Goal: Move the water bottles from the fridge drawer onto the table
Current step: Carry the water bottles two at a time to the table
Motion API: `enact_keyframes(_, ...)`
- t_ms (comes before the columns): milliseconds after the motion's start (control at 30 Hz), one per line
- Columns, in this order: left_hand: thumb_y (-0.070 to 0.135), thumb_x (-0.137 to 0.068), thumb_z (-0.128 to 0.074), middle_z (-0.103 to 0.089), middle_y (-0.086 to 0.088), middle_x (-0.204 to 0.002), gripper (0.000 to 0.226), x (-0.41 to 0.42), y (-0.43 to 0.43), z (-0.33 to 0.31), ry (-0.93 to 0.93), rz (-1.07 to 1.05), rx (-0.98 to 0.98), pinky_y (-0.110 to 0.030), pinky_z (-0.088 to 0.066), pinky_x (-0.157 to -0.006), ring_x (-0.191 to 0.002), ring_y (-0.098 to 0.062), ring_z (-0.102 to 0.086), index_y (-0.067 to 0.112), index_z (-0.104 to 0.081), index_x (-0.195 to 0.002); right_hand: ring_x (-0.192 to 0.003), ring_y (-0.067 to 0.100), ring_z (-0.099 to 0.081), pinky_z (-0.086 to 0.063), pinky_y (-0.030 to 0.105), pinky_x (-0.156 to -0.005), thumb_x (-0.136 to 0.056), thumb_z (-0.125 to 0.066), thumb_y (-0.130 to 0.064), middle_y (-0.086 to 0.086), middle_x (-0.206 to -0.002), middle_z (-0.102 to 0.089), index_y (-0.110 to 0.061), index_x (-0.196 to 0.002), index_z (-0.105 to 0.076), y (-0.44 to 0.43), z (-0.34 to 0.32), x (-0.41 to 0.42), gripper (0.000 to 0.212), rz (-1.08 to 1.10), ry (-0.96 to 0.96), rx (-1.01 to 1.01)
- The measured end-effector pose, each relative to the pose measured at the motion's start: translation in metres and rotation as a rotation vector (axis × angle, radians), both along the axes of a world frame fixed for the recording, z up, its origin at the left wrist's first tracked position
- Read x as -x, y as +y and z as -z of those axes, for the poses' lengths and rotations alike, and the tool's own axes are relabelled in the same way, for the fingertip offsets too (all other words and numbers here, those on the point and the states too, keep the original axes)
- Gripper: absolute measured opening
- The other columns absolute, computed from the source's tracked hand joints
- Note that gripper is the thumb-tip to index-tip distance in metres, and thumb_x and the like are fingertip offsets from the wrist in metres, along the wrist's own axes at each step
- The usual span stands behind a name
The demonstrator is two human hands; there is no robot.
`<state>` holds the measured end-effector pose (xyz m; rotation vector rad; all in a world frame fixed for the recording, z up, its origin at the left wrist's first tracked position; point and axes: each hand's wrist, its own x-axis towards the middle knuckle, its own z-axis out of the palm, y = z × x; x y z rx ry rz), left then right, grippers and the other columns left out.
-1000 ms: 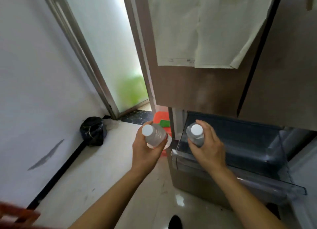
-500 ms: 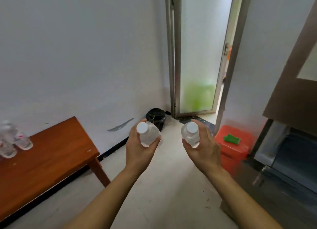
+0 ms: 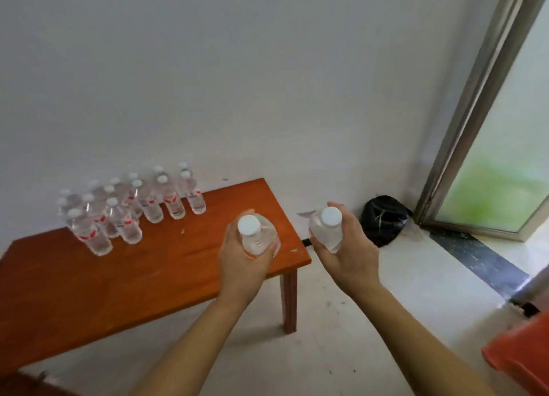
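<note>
By the table (image 3: 148,276), left grip (image 3: 243,268) wraps left bottle (image 3: 249,226); right grip (image 3: 352,262) wraps right bottle (image 3: 329,217).

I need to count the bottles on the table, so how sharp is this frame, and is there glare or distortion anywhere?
Head view: the standing bottles on the table are motion-smeared, caps doubled, so counting is unreliable. Head view: the left-hand bottle and right-hand bottle look sharper. Head view: the frosted door glows bright, and its frame leans from wide-angle distortion.
</note>
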<state>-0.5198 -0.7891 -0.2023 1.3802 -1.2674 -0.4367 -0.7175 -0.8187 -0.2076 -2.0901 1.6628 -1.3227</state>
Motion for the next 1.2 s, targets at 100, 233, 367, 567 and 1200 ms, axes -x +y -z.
enact_keyframes(100,0.030,-0.071,-0.087,-0.059,0.012,-0.125,0.075,-0.056,-0.012,0.010,-0.011,-0.097,-0.029,-0.033,-0.050,-0.100,-0.118,-0.011,-0.056,0.031,-0.049,-0.136,-0.109,0.016,-0.062,-0.042,0.028,-0.077,-0.082,-0.077,-0.037,-0.008,-0.131,-0.057,-0.032,-0.139,-0.035,-0.032,0.006,-0.058,0.071,-0.080,0.028,-0.045)
enact_keyframes(233,0.027,-0.072,-0.087,-0.059,0.012,-0.124,0.073,-0.117,-0.033,0.024,-0.055,-0.205,-0.048,-0.026,-0.046,-0.100,-0.118,-0.007,-0.055,0.029,-0.050,-0.134,-0.115,0.017,-0.059,-0.040,0.027,-0.081,-0.082,-0.078,-0.037,-0.009,-0.135,-0.055,-0.032,-0.142,-0.036,-0.079,0.021,-0.127,0.073,-0.175,0.033,-0.101)
enact_keyframes(367,0.026,-0.071,-0.087,-0.059,0.012,-0.123,0.071,-0.170,-0.078,0.034,-0.080,-0.306,-0.076,-0.022,-0.046,-0.098,-0.115,-0.003,-0.055,0.030,-0.050,-0.132,-0.116,0.013,-0.058,-0.041,0.023,-0.083,-0.081,-0.079,-0.037,-0.009,-0.136,-0.055,-0.033,-0.142,-0.036,-0.138,0.038,-0.191,0.074,-0.288,-0.007,-0.134)
enact_keyframes(567,0.021,-0.071,-0.088,-0.061,0.017,-0.116,0.067,-0.240,-0.156,0.034,-0.029,-0.434,-0.128,-0.017,-0.045,-0.095,-0.111,-0.002,-0.057,0.028,-0.051,-0.126,-0.120,0.012,-0.058,-0.049,0.030,-0.089,-0.082,-0.077,-0.043,-0.012,-0.138,-0.055,-0.035,-0.141,-0.037,-0.237,0.050,-0.269,0.071,-0.428,-0.027,-0.206)
enact_keyframes(1200,0.020,-0.065,-0.090,-0.061,-0.002,-0.125,0.067,-0.490,-0.293,0.144,-0.268,-0.318,-0.510,-0.035,-0.042,-0.101,-0.119,-0.019,-0.053,0.016,-0.058,-0.124,-0.113,0.014,-0.063,-0.051,0.028,-0.093,-0.074,-0.085,-0.035,-0.008,-0.125,-0.065,-0.029,-0.137,-0.047,-0.366,0.130,-0.493,0.074,-0.487,0.188,-0.516)
